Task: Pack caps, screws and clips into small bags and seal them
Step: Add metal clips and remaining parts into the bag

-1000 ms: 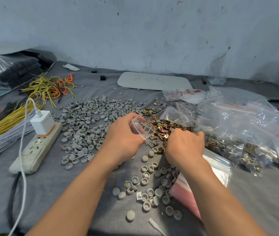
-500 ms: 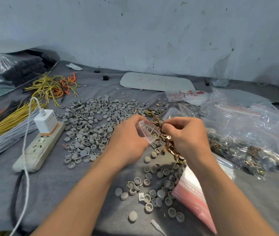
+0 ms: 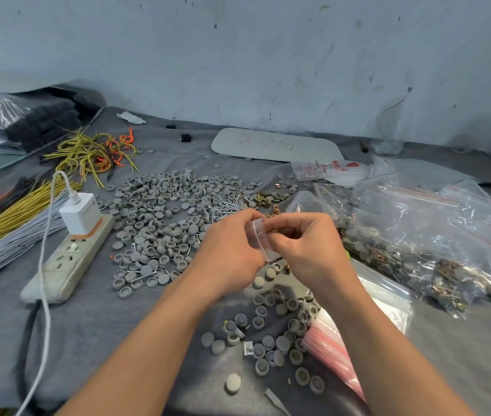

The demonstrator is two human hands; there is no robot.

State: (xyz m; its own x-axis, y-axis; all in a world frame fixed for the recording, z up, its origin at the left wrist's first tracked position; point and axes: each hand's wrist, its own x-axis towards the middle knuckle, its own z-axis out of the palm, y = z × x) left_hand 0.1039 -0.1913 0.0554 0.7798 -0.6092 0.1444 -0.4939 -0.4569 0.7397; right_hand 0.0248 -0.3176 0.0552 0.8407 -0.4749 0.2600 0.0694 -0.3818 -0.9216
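My left hand (image 3: 232,247) and my right hand (image 3: 304,244) meet over the middle of the grey cloth, both pinching one small clear bag (image 3: 261,239) between them. Its contents are hidden by my fingers. A wide spread of grey caps (image 3: 166,217) lies to the left, with more caps (image 3: 271,334) below my hands. Silver screws (image 3: 223,209) lie just behind my left hand. Brass clips (image 3: 263,196) sit behind both hands.
A white power strip (image 3: 67,259) with a charger plugged in lies at the left, beside bundles of yellow, grey and orange wires (image 3: 13,223). Large clear bags of filled packets (image 3: 418,235) crowd the right. A stack of empty red-striped bags (image 3: 334,349) lies under my right forearm.
My right hand lifted from the clip pile to the small bag and now pinches it together with my left hand. The bag's mouth, held wide before, is now pressed flatter.
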